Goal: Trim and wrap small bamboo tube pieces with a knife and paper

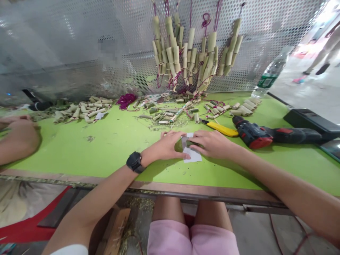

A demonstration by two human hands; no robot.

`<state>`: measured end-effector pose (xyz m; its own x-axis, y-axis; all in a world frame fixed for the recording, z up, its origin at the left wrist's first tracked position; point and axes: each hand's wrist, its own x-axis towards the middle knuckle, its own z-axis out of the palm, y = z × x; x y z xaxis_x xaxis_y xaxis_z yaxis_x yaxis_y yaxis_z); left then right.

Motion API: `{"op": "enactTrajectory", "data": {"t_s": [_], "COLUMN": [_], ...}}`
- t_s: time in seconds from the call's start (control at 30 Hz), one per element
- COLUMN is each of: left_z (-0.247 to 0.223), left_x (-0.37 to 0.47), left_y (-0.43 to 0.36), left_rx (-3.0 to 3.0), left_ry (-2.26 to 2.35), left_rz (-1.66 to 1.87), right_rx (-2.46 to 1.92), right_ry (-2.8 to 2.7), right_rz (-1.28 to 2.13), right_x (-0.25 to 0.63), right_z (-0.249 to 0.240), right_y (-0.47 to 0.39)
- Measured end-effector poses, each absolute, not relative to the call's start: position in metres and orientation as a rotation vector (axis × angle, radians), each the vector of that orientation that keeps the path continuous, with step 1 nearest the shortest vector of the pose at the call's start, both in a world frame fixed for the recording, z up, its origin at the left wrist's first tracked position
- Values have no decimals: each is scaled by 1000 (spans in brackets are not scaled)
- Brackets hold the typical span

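My left hand (170, 145) lies on the green tabletop, its fingers and thumb spread apart. The thumb rests on the left edge of a small white piece of paper (193, 156), which lies flat on the table. From the other side, my right hand (214, 143) pinches a short green piece of bamboo (191, 142) over that paper. The fingers partly cover the bamboo, so its full length is hidden. Small dark specks dot the table just in front of the paper.
Beyond my right hand lie a yellow utility knife (221, 128) and a cordless drill (252, 132). Cut bamboo tubes (85, 109), purple string (126, 101) and shavings line the back. Strung bamboo (172, 53) hangs on a perforated panel. A bottle (268, 78) stands back right; another person's arm (20, 138) rests left.
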<state>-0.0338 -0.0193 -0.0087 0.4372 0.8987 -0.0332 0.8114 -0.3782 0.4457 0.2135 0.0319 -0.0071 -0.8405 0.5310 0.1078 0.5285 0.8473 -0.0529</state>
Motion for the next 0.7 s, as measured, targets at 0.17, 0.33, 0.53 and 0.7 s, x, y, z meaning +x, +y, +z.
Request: {"op": "enactTrajectory", "data": {"t_s": [0.17,0.33,0.53,0.7], "left_z": [-10,-10,-9,-8], "left_x": [-33,-34,-35,-35], "left_y": [-17,-17,-17,-17], "left_rx": [2274,2293,2300,2279], "left_ry": [1453,1450,1435,1447], "left_rz": [286,286,272,235], "right_rx": [-1045,-823,-823,-857], "right_ry": [-2880,-2876,-2892,-2879], "right_rz": [-35,43,56,21], "right_x": [222,215,217,218], "right_z": [-5,-10,-8,-11], "right_y": [48,32,36,36]}}
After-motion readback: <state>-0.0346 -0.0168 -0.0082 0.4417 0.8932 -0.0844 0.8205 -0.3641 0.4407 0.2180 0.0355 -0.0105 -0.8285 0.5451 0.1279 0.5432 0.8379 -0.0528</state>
